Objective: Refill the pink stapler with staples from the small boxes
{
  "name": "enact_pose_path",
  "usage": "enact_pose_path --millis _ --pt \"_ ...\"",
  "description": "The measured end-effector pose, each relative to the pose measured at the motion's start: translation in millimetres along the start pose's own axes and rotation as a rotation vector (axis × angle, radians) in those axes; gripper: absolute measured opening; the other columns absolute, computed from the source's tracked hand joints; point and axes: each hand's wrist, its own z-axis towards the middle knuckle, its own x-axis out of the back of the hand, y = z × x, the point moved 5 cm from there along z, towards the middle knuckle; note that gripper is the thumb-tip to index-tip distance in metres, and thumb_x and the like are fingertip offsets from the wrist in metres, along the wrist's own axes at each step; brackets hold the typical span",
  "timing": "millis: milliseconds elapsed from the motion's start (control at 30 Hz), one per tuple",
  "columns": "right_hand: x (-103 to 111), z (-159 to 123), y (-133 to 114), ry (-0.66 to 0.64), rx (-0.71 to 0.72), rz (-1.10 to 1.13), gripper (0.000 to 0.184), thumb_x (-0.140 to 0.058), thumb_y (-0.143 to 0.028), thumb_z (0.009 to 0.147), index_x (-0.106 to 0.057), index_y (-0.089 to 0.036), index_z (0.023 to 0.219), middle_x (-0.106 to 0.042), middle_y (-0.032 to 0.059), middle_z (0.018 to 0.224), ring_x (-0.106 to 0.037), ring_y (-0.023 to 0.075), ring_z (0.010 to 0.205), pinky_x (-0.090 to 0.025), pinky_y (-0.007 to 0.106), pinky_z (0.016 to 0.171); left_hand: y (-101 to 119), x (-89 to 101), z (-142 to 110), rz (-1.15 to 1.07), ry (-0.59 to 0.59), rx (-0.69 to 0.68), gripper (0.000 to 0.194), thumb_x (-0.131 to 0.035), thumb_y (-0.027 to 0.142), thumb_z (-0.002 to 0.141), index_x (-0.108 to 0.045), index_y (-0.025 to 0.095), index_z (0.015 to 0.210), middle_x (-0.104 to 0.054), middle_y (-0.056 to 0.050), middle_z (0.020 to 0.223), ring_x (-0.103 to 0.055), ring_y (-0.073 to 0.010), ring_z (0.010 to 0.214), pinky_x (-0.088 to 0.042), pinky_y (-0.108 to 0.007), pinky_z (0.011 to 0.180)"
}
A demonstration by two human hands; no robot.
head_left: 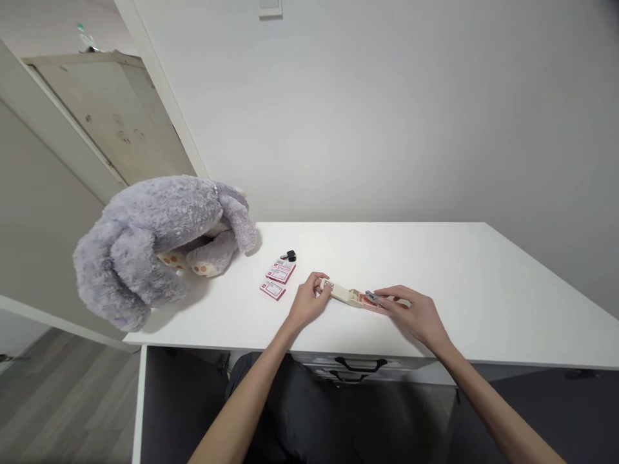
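A long cream-and-pink stapler [342, 294] lies opened out across the white table, its hinge near the middle. My left hand [309, 300] grips the cream end, thumb on top beside a small metal part. Over the pink half, which has orange inside, my right hand [411, 310] pinches a small silver metal piece [371, 296] between thumb and fingertips; its exact kind is unclear. The right fingers partly cover the pink end. Left of the stapler lie small red-and-white boxes [273, 290], with a black-and-silver item [289, 256] just behind them.
A large grey-purple plush toy [164, 212] slumps on the table's left end. The white tabletop [483, 290] runs far to the right, against a plain wall. Below its front edge are drawers with black handles [360, 365]. A beige cabinet [111, 116] stands behind at left.
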Motion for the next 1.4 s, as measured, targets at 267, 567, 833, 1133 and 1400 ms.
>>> enact_pose_path --millis 267,567,833,1133,1400 --pt "-3.0 -1.0 5.0 -0.007 -0.043 -0.019 0.033 -0.075 -0.057 0.086 -0.086 -0.027 0.095 -0.083 0.0076 0.105 -0.073 0.0288 0.093 -0.055 0.039 0.083 2.4 -1.0 -0.6 0.007 0.008 -0.019 0.026 -0.059 0.041 0.098 -0.063 0.021 0.114 -0.06 0.005 0.072 -0.055 -0.0141 0.066 -0.038 -0.027 0.066" --pt "-1.1 -1.2 6.5 0.017 -0.047 -0.004 0.032 -0.076 -0.056 0.086 -0.085 -0.027 0.095 -0.084 0.0082 0.107 -0.075 0.0314 0.1 -0.056 0.041 0.087 -1.3 -2.5 0.4 0.018 0.004 -0.025 0.027 -0.059 0.042 0.098 -0.063 0.021 0.116 -0.054 0.006 0.069 -0.049 -0.0134 0.063 -0.036 -0.027 0.063" --pt "1.4 -0.9 7.6 0.004 -0.032 -0.024 0.034 -0.074 -0.057 0.087 -0.085 -0.026 0.096 -0.083 0.0088 0.107 -0.074 0.0291 0.093 -0.057 0.04 0.082 -3.7 -2.5 0.8 0.016 0.003 -0.023 0.029 -0.06 0.044 0.098 -0.063 0.021 0.116 -0.061 0.005 0.072 -0.054 -0.0141 0.064 -0.038 -0.027 0.064" --pt "-3.6 0.1 11.6 -0.007 -0.046 -0.044 0.043 -0.074 -0.051 0.089 -0.075 -0.029 0.125 -0.084 0.0069 0.111 -0.077 0.0292 0.098 -0.063 0.044 0.086 -1.0 -2.6 0.5 0.021 0.007 -0.025 0.028 -0.06 0.044 0.098 -0.064 0.022 0.115 -0.058 0.006 0.07 -0.052 -0.0138 0.064 -0.037 -0.026 0.063" --pt "-10.9 -4.8 8.0 -0.032 0.111 -0.2 0.041 -0.069 -0.054 0.096 -0.069 -0.032 0.131 -0.082 0.0053 0.12 -0.077 0.0315 0.111 -0.064 0.048 0.093 2.1 -1.6 -0.3 0.039 0.02 -0.023 0.027 -0.059 0.041 0.098 -0.065 0.021 0.114 -0.058 0.006 0.07 -0.051 -0.0136 0.064 -0.037 -0.027 0.064"
